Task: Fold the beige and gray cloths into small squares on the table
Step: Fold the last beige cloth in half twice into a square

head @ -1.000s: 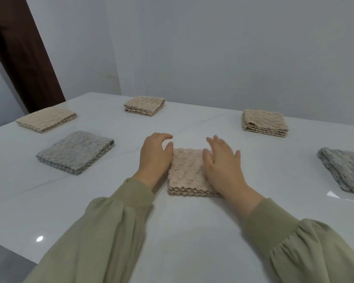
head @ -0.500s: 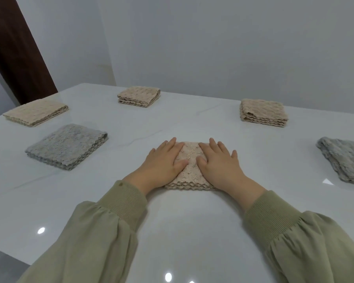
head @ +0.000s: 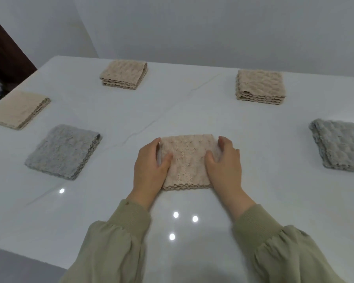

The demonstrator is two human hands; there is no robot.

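Beige cloth (head: 189, 162) folded square, flat at table (head: 192, 111) centre, we see left hand (head: 149, 168) and right hand (head: 225, 166) gripping its side edges, fingers curled round them, thumbs pressed on top

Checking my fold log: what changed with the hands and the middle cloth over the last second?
Half a second ago both hands pressed flat on the beige cloth. Now the left hand and right hand have slid out and grip its side edges, thumbs on top. The other folded cloths stayed put.
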